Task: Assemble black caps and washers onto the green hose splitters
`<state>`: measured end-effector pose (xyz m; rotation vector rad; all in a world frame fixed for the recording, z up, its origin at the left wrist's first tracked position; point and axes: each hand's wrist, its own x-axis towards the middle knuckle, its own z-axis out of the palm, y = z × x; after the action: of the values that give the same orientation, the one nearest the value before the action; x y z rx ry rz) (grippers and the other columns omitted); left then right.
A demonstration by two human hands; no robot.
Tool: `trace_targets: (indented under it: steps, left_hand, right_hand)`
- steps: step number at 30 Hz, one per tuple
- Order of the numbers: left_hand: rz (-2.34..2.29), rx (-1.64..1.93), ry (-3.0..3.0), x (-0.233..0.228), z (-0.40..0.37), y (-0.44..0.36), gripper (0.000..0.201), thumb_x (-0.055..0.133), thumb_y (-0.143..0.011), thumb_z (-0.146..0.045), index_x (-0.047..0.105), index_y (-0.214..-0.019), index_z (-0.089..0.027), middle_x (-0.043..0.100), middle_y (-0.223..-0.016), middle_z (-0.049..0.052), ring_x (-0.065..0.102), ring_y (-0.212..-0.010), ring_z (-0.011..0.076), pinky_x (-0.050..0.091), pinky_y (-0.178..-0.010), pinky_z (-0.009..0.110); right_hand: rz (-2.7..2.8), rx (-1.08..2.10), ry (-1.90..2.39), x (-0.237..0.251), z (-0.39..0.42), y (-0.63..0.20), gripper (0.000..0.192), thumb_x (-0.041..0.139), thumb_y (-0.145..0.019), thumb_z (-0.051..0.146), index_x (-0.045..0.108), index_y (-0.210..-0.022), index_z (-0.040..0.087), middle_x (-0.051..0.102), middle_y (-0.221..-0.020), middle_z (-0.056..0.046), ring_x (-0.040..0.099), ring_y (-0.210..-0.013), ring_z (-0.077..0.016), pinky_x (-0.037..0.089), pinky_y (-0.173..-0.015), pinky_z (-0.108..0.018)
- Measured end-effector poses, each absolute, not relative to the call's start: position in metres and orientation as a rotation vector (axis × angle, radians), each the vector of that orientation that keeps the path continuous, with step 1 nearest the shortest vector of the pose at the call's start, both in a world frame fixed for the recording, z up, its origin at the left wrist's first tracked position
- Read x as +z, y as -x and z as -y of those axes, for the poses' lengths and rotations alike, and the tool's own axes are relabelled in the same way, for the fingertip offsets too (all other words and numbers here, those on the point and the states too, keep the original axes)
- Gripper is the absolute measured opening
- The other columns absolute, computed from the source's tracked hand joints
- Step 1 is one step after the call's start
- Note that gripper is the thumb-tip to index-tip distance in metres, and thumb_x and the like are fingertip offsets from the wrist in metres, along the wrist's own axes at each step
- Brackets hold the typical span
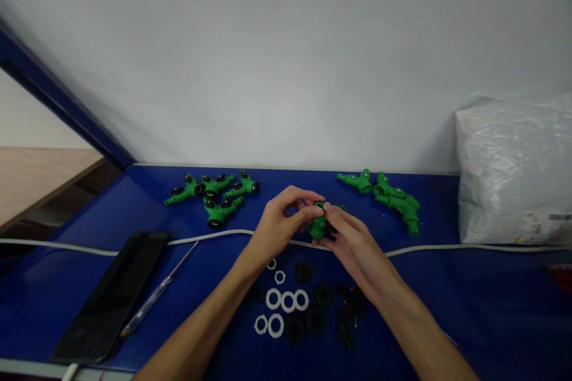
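Between my two hands, above the blue table, is a green Y-shaped hose connector [317,225] with a dark part on its right side. My left hand [288,217] grips it from the left, thumb and fingers near its upper opening. From the right, my right hand [353,238] pinches it, the thumb close to the left thumb. The fingers hide much of the connector. Below the hands lie several white ring nuts [288,301] and several black rings [304,272]. Black pieces [346,315] are clustered by my right wrist.
Several green connectors with black parts [217,212] lie at back left, plain green ones [397,199] at back right. A phone [114,297] and a screwdriver [156,294] rest at left. A white cable [424,248] crosses the table. A plastic-wrapped package [513,172] stands right.
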<state>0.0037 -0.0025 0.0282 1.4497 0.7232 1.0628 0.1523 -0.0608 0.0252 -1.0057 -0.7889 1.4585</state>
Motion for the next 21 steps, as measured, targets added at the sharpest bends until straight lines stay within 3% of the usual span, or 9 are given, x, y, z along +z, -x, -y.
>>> trace_targets:
  steps: [5,12,17,21]
  left_hand:
    - [-0.719,1.068,-1.468,0.032,0.003,-0.002,0.023,0.080,-0.081,-0.035,0.077,-0.098,-0.020,0.064,-0.090,0.002,0.056,-0.070,0.0107,0.046,-0.056,0.020]
    - [-0.699,1.002,-1.517,0.041,-0.002,0.008,0.025,0.077,-0.085,-0.031,0.079,-0.108,-0.022,0.067,-0.086,0.002,0.058,-0.072,0.0106,0.049,-0.064,0.022]
    - [-0.721,1.023,-1.603,0.044,0.000,0.010,0.016,0.075,-0.085,-0.031,0.082,-0.096,-0.021,0.070,-0.097,0.006,0.062,-0.078,0.0134,0.051,-0.066,0.023]
    - [-0.807,1.062,-1.574,0.040,0.000,0.005,0.021,0.075,-0.085,-0.036,0.080,-0.096,-0.019,0.072,-0.089,0.004,0.061,-0.072,0.0124,0.051,-0.068,0.024]
  right_hand:
    - [0.806,1.418,1.019,0.026,0.060,-0.152,0.027,0.078,-0.080,0.052,0.079,-0.087,0.025,0.066,-0.089,-0.003,0.059,-0.090,-0.0209,0.052,-0.069,-0.031]
    - [0.979,1.218,1.223,0.027,0.059,-0.155,0.037,0.075,-0.082,0.057,0.077,-0.099,0.024,0.062,-0.092,-0.004,0.057,-0.088,-0.0203,0.055,-0.074,-0.035]
    - [1.059,1.155,1.286,0.020,0.059,-0.159,0.039,0.071,-0.086,0.058,0.075,-0.105,0.024,0.065,-0.097,-0.004,0.061,-0.086,-0.0198,0.056,-0.076,-0.037]
    - [1.032,1.158,1.272,0.021,0.059,-0.157,0.039,0.071,-0.085,0.059,0.075,-0.102,0.024,0.064,-0.097,-0.004,0.061,-0.090,-0.0209,0.057,-0.076,-0.036]
